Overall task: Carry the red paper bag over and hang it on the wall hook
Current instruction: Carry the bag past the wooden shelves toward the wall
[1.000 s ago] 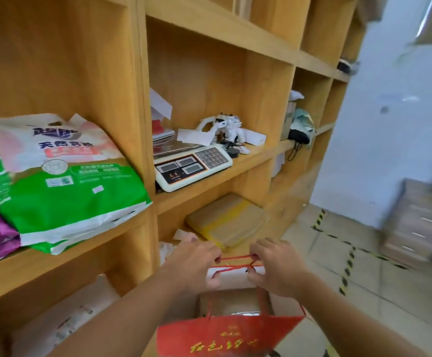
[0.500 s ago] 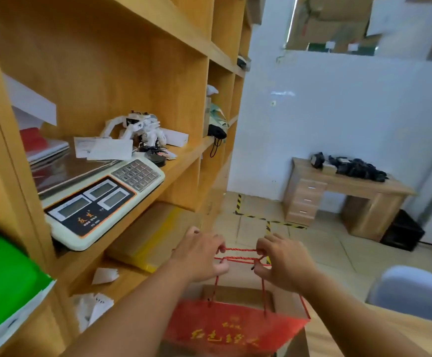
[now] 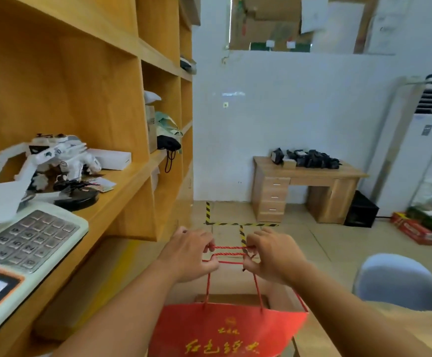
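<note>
The red paper bag (image 3: 225, 331) with gold lettering hangs at the bottom centre by its red cord handles (image 3: 229, 253). My left hand (image 3: 189, 256) and my right hand (image 3: 274, 256) each pinch one end of the cords, which stretch taut between them above the bag's open mouth. Far ahead on the white wall (image 3: 300, 119) there is a small pale fitting (image 3: 225, 105); I cannot tell whether it is the hook.
A tall wooden shelf unit (image 3: 122, 119) runs along my left, holding a white scale (image 3: 21, 251) and a white toy robot (image 3: 55, 155). A wooden desk (image 3: 305, 191) stands against the wall. At right are a grey chair back (image 3: 400, 282), a standing air conditioner (image 3: 423, 140) and boxes (image 3: 423, 228) on the floor.
My view has swung right, away from the shelves and toward the white wall and desk. Both hands keep the same hold on the cords, with the bag hanging below.
</note>
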A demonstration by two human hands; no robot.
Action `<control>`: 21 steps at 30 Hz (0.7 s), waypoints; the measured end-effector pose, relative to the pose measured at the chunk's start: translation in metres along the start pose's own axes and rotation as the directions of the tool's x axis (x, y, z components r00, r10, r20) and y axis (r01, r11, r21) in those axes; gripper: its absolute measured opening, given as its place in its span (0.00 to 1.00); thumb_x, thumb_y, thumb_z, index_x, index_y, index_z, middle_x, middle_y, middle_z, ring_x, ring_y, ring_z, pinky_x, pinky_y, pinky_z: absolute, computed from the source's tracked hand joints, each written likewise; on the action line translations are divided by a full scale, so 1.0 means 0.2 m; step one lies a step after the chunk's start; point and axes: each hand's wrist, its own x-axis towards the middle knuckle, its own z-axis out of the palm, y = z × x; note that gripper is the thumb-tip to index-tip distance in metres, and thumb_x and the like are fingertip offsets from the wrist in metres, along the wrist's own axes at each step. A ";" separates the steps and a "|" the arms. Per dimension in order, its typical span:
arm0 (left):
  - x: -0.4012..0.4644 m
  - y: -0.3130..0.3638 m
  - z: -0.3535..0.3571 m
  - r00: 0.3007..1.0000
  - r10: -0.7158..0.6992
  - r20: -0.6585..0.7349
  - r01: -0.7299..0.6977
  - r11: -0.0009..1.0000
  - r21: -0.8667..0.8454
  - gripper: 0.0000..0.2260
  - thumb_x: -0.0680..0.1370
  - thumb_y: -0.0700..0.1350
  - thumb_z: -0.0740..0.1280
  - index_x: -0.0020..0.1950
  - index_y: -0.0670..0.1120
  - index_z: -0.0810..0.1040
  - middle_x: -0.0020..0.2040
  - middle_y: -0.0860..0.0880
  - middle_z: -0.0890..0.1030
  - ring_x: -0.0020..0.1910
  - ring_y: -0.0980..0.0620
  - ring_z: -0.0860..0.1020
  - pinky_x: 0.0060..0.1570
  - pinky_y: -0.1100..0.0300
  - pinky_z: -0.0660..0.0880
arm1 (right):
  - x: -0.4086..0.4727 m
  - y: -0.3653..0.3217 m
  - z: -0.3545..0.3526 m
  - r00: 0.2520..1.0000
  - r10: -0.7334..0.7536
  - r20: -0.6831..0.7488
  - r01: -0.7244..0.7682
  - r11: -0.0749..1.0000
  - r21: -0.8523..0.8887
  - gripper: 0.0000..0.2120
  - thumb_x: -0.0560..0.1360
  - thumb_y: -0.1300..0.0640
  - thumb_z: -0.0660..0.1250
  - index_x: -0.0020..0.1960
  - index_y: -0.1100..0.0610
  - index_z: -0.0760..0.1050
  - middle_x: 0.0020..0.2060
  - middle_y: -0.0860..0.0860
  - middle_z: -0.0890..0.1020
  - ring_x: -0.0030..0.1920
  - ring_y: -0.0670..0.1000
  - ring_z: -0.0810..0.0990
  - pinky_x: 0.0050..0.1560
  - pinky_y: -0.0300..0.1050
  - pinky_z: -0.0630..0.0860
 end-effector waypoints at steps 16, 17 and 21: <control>0.92 -0.51 0.33 0.997 0.015 -0.076 -0.021 0.996 -0.084 0.06 0.77 0.52 0.70 0.45 0.51 0.81 0.39 0.58 0.77 0.36 0.58 0.73 0.55 0.56 0.74 | 0.81 0.58 0.31 1.000 0.015 0.002 -0.015 0.999 0.035 0.05 0.78 0.51 0.63 0.50 0.50 0.77 0.45 0.46 0.81 0.46 0.49 0.76 0.38 0.44 0.71; 0.98 -0.55 0.36 0.996 0.023 -0.087 -0.029 0.997 -0.067 0.05 0.78 0.51 0.69 0.46 0.51 0.81 0.39 0.58 0.77 0.37 0.58 0.73 0.56 0.55 0.73 | 0.88 0.61 0.35 1.000 0.015 0.005 -0.015 0.999 0.031 0.05 0.78 0.51 0.63 0.50 0.50 0.77 0.45 0.47 0.81 0.46 0.50 0.76 0.38 0.44 0.70; 1.23 -0.74 0.46 0.997 0.068 -0.023 -0.067 0.996 0.063 0.08 0.79 0.52 0.64 0.53 0.51 0.79 0.44 0.57 0.74 0.40 0.57 0.70 0.65 0.53 0.65 | 1.17 0.72 0.48 1.000 -0.008 0.023 0.009 1.000 -0.015 0.07 0.78 0.48 0.63 0.50 0.50 0.75 0.44 0.47 0.80 0.45 0.49 0.74 0.41 0.46 0.76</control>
